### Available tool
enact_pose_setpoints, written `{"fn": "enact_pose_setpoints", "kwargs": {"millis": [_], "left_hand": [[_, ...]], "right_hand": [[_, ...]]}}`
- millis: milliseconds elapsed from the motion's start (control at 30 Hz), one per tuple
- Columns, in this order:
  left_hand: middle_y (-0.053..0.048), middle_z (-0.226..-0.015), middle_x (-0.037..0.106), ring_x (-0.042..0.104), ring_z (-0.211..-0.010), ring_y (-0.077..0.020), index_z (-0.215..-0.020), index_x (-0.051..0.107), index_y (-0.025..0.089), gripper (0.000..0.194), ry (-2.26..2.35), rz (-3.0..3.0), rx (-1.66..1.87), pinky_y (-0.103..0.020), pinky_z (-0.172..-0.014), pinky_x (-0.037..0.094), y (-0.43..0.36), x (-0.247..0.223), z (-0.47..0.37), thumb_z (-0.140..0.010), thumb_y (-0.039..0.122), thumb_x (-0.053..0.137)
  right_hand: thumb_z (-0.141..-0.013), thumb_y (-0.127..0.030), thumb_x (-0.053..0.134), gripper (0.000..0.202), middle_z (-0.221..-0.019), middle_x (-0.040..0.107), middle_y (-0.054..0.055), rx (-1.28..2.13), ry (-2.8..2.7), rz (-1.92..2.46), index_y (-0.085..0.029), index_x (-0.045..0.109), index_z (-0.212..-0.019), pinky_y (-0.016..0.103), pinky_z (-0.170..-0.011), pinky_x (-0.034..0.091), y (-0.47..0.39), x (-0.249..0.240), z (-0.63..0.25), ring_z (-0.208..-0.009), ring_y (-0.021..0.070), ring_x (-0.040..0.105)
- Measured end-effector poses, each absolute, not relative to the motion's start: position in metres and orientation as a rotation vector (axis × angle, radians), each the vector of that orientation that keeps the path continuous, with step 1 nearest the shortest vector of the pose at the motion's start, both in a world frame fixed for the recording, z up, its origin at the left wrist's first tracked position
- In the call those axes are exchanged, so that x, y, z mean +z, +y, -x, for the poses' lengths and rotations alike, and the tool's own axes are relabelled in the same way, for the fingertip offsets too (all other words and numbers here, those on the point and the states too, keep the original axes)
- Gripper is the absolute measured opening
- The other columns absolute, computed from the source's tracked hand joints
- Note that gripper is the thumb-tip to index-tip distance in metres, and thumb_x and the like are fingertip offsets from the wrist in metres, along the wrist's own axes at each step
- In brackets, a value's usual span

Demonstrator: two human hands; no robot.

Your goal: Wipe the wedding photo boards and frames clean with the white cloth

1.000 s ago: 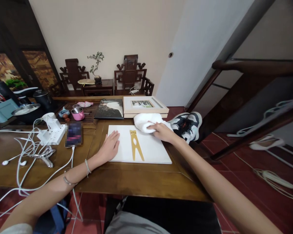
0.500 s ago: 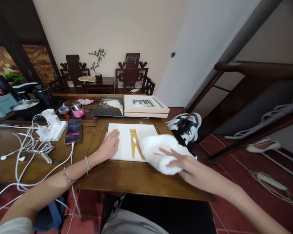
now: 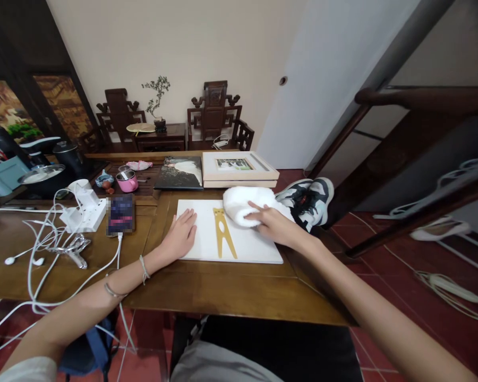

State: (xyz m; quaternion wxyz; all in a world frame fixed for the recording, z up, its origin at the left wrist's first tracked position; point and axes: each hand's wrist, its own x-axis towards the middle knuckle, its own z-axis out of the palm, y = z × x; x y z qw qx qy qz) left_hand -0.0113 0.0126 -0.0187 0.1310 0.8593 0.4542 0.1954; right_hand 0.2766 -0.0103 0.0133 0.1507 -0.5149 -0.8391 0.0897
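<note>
My left hand (image 3: 180, 233) lies flat on the left edge of a white board (image 3: 255, 248), fingers stretched out. In my right hand (image 3: 273, 225) is a fluffy white cloth (image 3: 249, 201), bunched up and pressed over the far right part of the board. Thumb and fingers grip its near side. Between the hands, a flat gold figure (image 3: 223, 233) with two long legs and a small animal-like head shows on the board. I cannot tell whether it is printed or attached. The board rests on a brown wooden table (image 3: 223, 292).
Behind the board lie a dark photo panel (image 3: 179, 174) and stacked pale frames (image 3: 239, 178). To the left are a phone (image 3: 120, 215), a white power strip (image 3: 90, 215), tangled cables and a pink cup (image 3: 127, 181). Sneakers (image 3: 310, 201) show beyond the table's right side.
My right hand has moved the white cloth away from me and slightly left, from the board's near right corner to its far right part. My left hand stays in place.
</note>
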Motion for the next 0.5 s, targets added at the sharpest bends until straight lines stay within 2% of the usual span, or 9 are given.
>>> {"fn": "enact_pose_setpoints", "kwargs": {"millis": [100,133,200,267,367,500], "left_hand": [[-0.015,-0.148,0.039,0.029,-0.141,-0.0258,-0.135,0.047,0.012,0.044,1.315,-2.486,0.586,-0.055,-0.115,0.02,0.013,-0.02,0.011,-0.095,0.021,0.032],[-0.015,-0.148,0.039,0.029,-0.141,-0.0257,-0.135,0.047,0.012,0.044,1.316,-2.483,0.587,-0.055,-0.115,0.02,0.013,-0.02,0.011,-0.094,0.021,0.032],[-0.015,-0.149,0.039,0.029,-0.141,-0.0256,-0.135,0.047,0.012,0.044,1.322,-2.48,0.582,-0.055,-0.115,0.02,0.013,-0.019,0.01,-0.094,0.02,0.032],[-0.015,-0.149,0.038,0.029,-0.142,-0.0261,-0.136,0.046,0.01,0.045,1.326,-2.484,0.57,-0.055,-0.115,0.02,0.013,-0.019,0.01,-0.094,0.021,0.032],[-0.016,-0.148,0.039,0.029,-0.141,-0.0268,-0.136,0.046,0.009,0.045,1.318,-2.503,0.559,-0.056,-0.115,0.02,0.013,-0.018,0.011,-0.094,0.02,0.031],[-0.015,-0.148,0.039,0.029,-0.141,-0.0263,-0.136,0.045,0.011,0.045,1.304,-2.52,0.554,-0.056,-0.115,0.02,0.013,-0.017,0.012,-0.094,0.02,0.031]], "right_hand": [[-0.062,0.001,0.041,0.056,-0.14,0.052,0.008,0.328,-2.447,1.471,-0.02,0.069,-0.106,0.056,-0.114,0.025,-0.065,0.017,-0.278,-0.139,0.0291,0.029],[-0.063,0.0,0.042,0.055,-0.146,0.044,0.006,0.346,-2.465,1.459,-0.023,0.069,-0.106,0.054,-0.114,0.025,-0.084,0.02,-0.279,-0.139,0.0282,0.028],[-0.065,-0.002,0.044,0.053,-0.149,0.039,0.0,0.379,-2.5,1.423,-0.027,0.069,-0.103,0.049,-0.115,0.027,-0.113,0.025,-0.28,-0.14,0.0262,0.028],[-0.066,-0.002,0.044,0.051,-0.148,0.04,-0.002,0.405,-2.52,1.411,-0.029,0.07,-0.101,0.046,-0.115,0.028,-0.125,0.03,-0.279,-0.139,0.0253,0.03],[-0.065,-0.002,0.044,0.053,-0.145,0.046,0.001,0.391,-2.51,1.48,-0.026,0.07,-0.104,0.045,-0.112,0.034,-0.104,0.032,-0.275,-0.136,0.0269,0.037],[-0.062,0.003,0.04,0.061,-0.122,0.066,0.003,0.332,-2.523,1.449,-0.022,0.069,-0.109,0.045,-0.111,0.034,-0.029,0.028,-0.268,-0.136,0.0257,0.036]]}}
